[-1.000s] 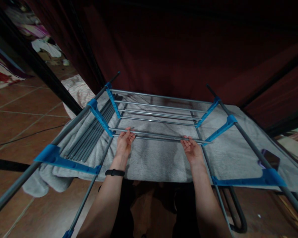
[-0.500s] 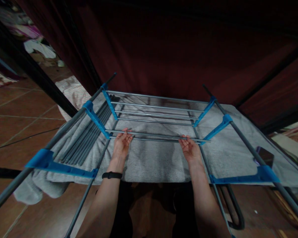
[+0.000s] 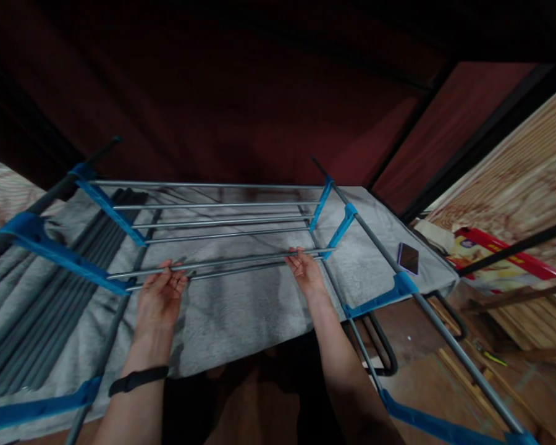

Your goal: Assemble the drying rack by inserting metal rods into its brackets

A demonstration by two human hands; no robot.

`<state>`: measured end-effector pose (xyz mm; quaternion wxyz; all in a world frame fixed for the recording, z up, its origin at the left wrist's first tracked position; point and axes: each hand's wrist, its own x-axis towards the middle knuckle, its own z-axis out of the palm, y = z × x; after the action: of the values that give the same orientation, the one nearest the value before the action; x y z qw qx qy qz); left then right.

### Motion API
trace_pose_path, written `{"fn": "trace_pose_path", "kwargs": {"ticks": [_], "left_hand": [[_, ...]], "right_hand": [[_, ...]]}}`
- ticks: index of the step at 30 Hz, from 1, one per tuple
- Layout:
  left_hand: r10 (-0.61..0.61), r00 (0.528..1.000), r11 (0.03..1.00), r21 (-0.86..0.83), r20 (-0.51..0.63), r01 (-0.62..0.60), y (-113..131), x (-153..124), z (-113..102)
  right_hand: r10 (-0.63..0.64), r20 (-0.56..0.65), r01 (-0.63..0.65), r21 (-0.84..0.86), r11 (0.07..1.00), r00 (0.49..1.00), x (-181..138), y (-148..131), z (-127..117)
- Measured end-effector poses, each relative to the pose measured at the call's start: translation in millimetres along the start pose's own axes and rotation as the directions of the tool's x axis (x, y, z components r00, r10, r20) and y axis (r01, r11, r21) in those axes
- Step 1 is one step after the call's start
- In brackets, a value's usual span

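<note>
A thin grey metal rod (image 3: 236,262) spans the space between the blue brackets of a partly assembled rack. My left hand (image 3: 161,296), palm up with fingers curled, grips it near the left blue bracket (image 3: 65,253). Toward the other end, my right hand (image 3: 306,272) pinches the same rod close to the right blue bracket (image 3: 340,232). Another rod (image 3: 241,271) runs just below the held one. Behind both hands, several rods (image 3: 231,219) cross between the rear pair of brackets. Whether the held rod is seated in the brackets is hard to tell.
Loose grey tubes (image 3: 69,296) lie in a row at left on the grey blanket (image 3: 241,321). A phone (image 3: 408,258) rests at right, beyond the rack's side pole (image 3: 375,232). A red and yellow box (image 3: 500,262) stands farther right. Dark red panels (image 3: 241,123) rise behind.
The view has turned to the right, bringing the box into sight. The held rod has shifted left relative to the rack; its right end sticks out less past the right bracket. Both hands keep their hold.
</note>
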<state>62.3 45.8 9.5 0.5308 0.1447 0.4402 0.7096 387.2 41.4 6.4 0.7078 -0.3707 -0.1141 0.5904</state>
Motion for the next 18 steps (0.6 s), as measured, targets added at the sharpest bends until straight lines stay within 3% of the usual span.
{"fn": "trace_pose_path", "kwargs": {"ticks": [8,18], "left_hand": [[0.008,1.0,0.999,0.04,0.025,-0.009,-6,0,1],[0.073,0.995,0.997,-0.025,-0.07,-0.075,-6,-5,-15]], "right_hand": [[-0.003,-0.099,0.0,-0.029,1.0,0.995,6,2,-4],[0.035,-0.014,-0.035,-0.037,0.999,0.999,2,12,-5]]}}
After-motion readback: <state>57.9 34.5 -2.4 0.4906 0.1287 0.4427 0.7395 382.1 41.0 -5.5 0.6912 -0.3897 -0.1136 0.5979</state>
